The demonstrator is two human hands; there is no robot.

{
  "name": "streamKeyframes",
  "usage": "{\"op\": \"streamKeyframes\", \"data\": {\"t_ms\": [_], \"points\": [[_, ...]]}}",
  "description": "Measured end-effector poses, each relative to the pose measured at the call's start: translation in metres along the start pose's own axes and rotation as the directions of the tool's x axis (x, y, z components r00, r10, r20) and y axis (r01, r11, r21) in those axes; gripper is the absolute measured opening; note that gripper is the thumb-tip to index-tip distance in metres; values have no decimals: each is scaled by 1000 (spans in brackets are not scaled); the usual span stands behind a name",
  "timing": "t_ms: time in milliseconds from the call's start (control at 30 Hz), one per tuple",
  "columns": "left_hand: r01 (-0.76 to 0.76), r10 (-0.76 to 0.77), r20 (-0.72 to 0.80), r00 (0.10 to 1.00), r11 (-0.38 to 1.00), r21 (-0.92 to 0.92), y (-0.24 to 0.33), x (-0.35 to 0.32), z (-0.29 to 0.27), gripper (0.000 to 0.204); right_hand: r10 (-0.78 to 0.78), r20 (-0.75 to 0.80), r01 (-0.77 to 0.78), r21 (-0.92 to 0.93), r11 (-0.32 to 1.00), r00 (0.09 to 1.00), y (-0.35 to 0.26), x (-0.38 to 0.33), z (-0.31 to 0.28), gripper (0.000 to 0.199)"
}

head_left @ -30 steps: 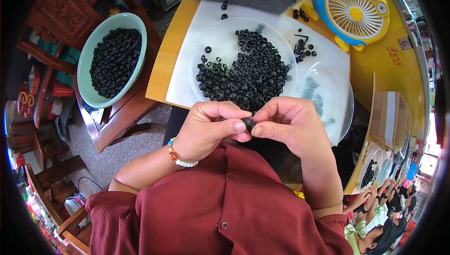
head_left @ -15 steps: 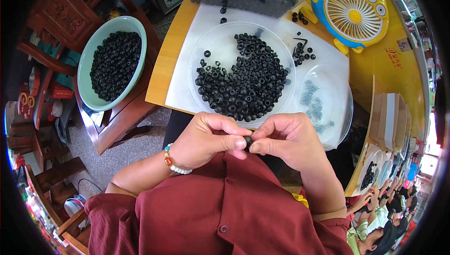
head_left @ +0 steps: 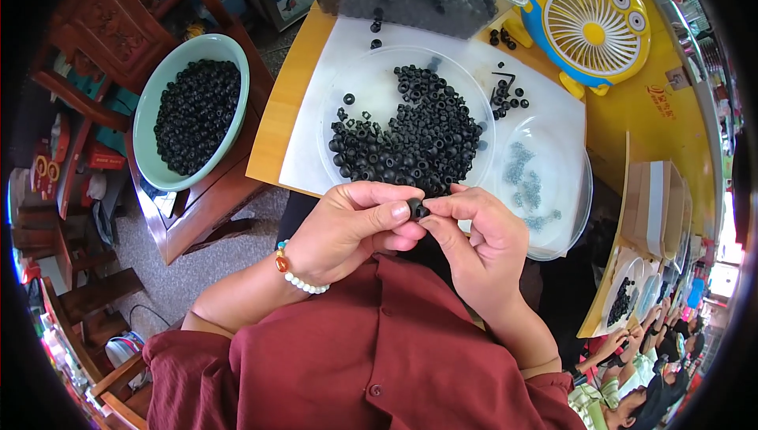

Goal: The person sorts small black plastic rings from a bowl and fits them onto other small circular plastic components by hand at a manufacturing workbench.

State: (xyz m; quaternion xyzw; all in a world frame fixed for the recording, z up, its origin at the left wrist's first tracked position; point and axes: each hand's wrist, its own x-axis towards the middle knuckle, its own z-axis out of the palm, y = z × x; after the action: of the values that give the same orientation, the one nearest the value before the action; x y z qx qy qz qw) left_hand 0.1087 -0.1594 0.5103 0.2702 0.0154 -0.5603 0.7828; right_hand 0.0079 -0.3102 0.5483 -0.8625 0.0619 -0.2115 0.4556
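Between thumb and forefinger, my left hand [head_left: 359, 221] pinches a small black ball-shaped part [head_left: 417, 209] with a hole in it. My right hand [head_left: 482, 229] meets it from the right, thumb and forefinger pinched at its edge by the hole; anything small between those fingertips is hidden. Both hands are just off the table's near edge, in front of a round clear tray [head_left: 325, 134]. A heap of black ball parts [head_left: 395, 163] and smaller black pieces [head_left: 442, 106] lies in that tray. To its right, a second clear round tray [head_left: 557, 134] holds tiny clear pieces [head_left: 525, 177].
At the left, a pale green basin [head_left: 142, 138] full of black parts stands on a wooden stool [head_left: 178, 225]. A clear bin [head_left: 410, 3] of black parts stands at the back. Beside a yellow-blue fan [head_left: 588, 31] lie a hex key [head_left: 505, 76] and loose parts. Other people sit far right.
Both hands have risen slightly toward the tray with the black part. Its hole now shows toward the right fingertips, and the right hand's fingers have shifted to its edge.
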Motion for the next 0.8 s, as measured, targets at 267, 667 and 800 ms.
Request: {"op": "streamKeyframes", "data": {"t_ms": [267,667,800], "points": [[35,-35,-17,999,999,-22,-1,-2,4,19,175,-55,-163,170,972,983,-4,-6,5,11],[-78,91,-97,991,989,124,-2,-5,14,17,251,-74,-219,300,929,965,-8,-12,7,8],[-62,73,-100,992,992,109,-2,-5,16,18,368,-13,-305,533,789,930,-10,-12,7,8]]}}
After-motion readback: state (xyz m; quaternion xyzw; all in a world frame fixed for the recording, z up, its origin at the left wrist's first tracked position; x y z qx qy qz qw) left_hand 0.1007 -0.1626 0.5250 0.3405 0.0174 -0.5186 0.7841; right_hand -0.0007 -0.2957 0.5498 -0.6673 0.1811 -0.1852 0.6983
